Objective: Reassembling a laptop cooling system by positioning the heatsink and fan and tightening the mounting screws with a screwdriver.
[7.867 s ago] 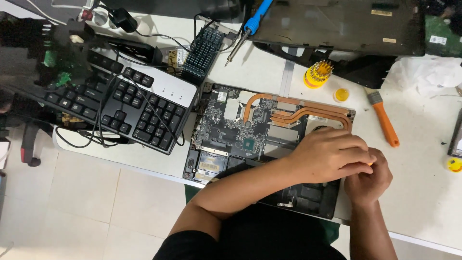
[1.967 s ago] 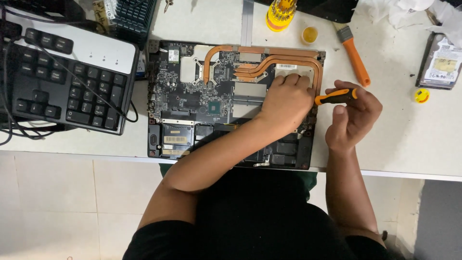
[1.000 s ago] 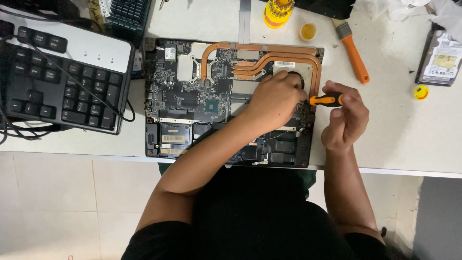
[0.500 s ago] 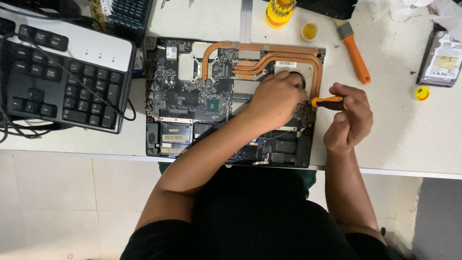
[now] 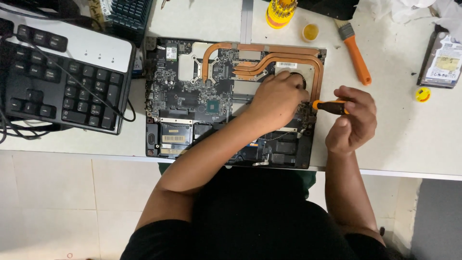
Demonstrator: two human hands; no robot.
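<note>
Holding an orange-handled screwdriver (image 5: 328, 106) level, the right hand (image 5: 352, 120) has barely shifted over the last second; its tip stays at the right edge of the opened laptop (image 5: 192, 96) at frame centre, so work there continues. The left hand (image 5: 278, 102), curled, presses beside the fan, possibly pinching something. Farther, upper right, a white-labelled drive (image 5: 442, 62) lies on the table (image 5: 409, 139).

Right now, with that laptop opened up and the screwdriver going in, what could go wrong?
The orange-handled screwdriver in the right hand is held sideways at the edge of the bare circuit board; a slip might scratch it. The left hand presses by the copper heat pipes, which might bend. The open laptop sits near the table edge and might get nudged off.
</note>
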